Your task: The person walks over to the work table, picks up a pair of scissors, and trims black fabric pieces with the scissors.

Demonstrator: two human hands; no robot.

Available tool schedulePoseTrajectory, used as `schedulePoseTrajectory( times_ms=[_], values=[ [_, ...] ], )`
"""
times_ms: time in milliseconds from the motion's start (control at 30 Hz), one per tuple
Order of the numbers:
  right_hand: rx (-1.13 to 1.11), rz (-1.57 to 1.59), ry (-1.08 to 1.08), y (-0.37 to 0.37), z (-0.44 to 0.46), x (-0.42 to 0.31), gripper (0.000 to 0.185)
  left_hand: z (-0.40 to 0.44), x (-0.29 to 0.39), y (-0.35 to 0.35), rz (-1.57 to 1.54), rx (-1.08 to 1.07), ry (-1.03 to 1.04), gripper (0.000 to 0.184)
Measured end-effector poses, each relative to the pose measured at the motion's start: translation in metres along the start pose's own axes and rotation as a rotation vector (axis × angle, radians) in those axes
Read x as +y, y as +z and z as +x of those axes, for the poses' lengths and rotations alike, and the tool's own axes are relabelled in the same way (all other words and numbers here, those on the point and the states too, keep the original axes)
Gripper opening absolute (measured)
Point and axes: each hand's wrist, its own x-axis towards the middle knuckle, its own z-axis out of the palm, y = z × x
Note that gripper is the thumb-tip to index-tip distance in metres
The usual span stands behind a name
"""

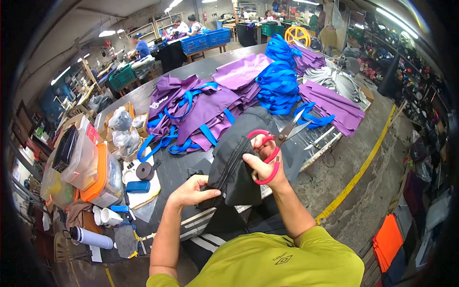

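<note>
A dark fabric piece with a zipper-like seam (229, 165) is held up between my two hands over the table's near edge. My left hand (193, 191) pinches its lower left side, thumb lying on the front. At its right side, my right hand (267, 162) grips the cloth with the thumb and also carries red-handled scissors (288, 133). The scissors' blades point up and to the right, parted, with no cloth between them. Behind the dark piece lie purple fabric bags (191, 112) with blue straps.
Blue strap bundles (277, 88) and purple panels (330, 105) lie at the table's far right. On the left are clear bins with an orange lid (98, 174), a tape roll (145, 171), white cups (111, 216) and a bottle (91, 237). People work at distant tables.
</note>
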Motion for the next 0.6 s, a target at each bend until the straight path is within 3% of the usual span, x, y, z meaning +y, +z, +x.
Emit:
schedulePoseTrajectory(
  times_ms=[133,200,267,367,467,533,600],
  values=[
    [0.114,-0.176,-0.117,-0.009,0.005,0.007,0.035,-0.010,0.003,-0.019,0.008,0.057,0.182,0.029],
    [0.142,-0.086,-0.074,-0.013,0.005,0.019,0.036,-0.027,0.028,-0.030,0.083,0.111,0.110,0.034],
    [0.150,-0.060,0.053,-0.012,-0.002,0.021,0.037,-0.031,0.034,-0.039,0.155,0.117,0.304,0.049],
    [0.130,-0.110,0.141,-0.009,-0.010,0.028,0.036,-0.048,0.057,-0.041,0.140,0.095,0.311,0.079],
    [0.107,-0.162,0.203,-0.013,-0.012,0.044,0.033,-0.048,0.056,-0.047,0.266,0.038,0.280,0.073],
    [0.089,-0.323,0.258,-0.015,-0.013,0.046,0.033,-0.040,0.056,-0.050,0.357,-0.047,0.248,0.046],
    [0.076,-0.603,0.316,-0.015,-0.012,0.040,0.036,-0.033,0.048,-0.056,0.446,-0.089,0.229,0.037]
  ],
)
